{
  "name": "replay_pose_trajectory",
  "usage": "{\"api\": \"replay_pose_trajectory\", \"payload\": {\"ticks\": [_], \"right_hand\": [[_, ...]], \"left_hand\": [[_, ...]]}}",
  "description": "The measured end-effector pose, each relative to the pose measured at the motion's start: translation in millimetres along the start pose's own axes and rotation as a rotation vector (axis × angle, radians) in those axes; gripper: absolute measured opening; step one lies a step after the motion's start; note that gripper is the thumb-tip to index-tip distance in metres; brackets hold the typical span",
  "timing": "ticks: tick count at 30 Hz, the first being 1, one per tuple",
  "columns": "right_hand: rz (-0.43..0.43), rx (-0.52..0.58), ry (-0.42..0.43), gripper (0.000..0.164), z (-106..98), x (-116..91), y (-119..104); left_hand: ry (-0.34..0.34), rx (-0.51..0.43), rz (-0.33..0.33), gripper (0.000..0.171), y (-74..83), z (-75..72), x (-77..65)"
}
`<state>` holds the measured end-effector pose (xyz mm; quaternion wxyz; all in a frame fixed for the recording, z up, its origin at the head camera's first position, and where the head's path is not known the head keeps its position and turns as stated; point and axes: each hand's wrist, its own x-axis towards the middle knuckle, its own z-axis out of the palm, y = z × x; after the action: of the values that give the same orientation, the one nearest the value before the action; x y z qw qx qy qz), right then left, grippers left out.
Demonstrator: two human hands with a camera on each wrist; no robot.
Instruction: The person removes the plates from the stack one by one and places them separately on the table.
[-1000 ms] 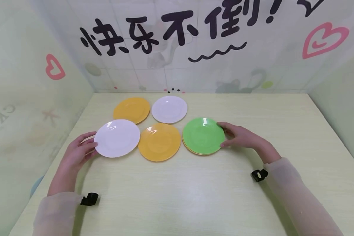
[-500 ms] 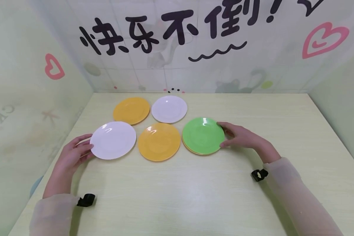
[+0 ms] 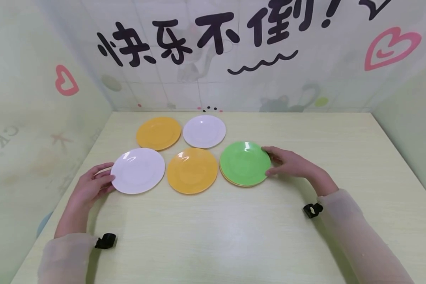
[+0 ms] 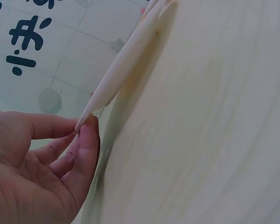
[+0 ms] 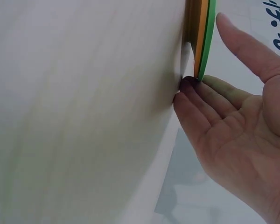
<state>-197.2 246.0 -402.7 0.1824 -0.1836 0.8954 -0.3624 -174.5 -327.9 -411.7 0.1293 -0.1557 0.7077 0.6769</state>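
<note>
My left hand pinches the left rim of a white plate. In the left wrist view, thumb and fingertips meet on that plate's rim, which stands off the table with shadow beneath. My right hand lies at the right edge of a green plate, stacked on an orange-yellow plate. The right wrist view shows the fingers fairly straight under the edge of this stack, while the thumb sits beside the green plate, seemingly just apart from it.
Between the hands lies another orange-yellow plate. Behind it are a third orange-yellow plate and a second white plate. The pale wooden table is bounded by a printed cloth wall at the back and sides.
The left hand has drawn the white plate slightly left and toward the front, off the middle orange-yellow plate, then a touch right. The right hand and its stack have stayed put.
</note>
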Motion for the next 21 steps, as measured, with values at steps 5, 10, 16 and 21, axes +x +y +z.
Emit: {"api": "replay_pose_trajectory", "payload": {"ticks": [5, 10, 16, 21], "right_hand": [[0.044, -0.004, 0.034, 0.073, -2, 3, -6], [0.08, -0.033, 0.08, 0.06, -4, 5, -11], [0.155, -0.039, 0.113, 0.048, -6, 7, -18], [0.219, -0.056, 0.116, 0.046, -6, 12, -19]], "left_hand": [[-0.017, 0.081, 0.007, 0.034, -1.9, 1.0, 2.2], [-0.03, 0.195, 0.016, 0.052, -0.1, 5.1, 2.6], [-0.003, 0.354, 0.015, 0.064, 2.1, 10.6, -0.4], [0.011, 0.452, 0.032, 0.061, 4.0, 14.0, -2.3]]}}
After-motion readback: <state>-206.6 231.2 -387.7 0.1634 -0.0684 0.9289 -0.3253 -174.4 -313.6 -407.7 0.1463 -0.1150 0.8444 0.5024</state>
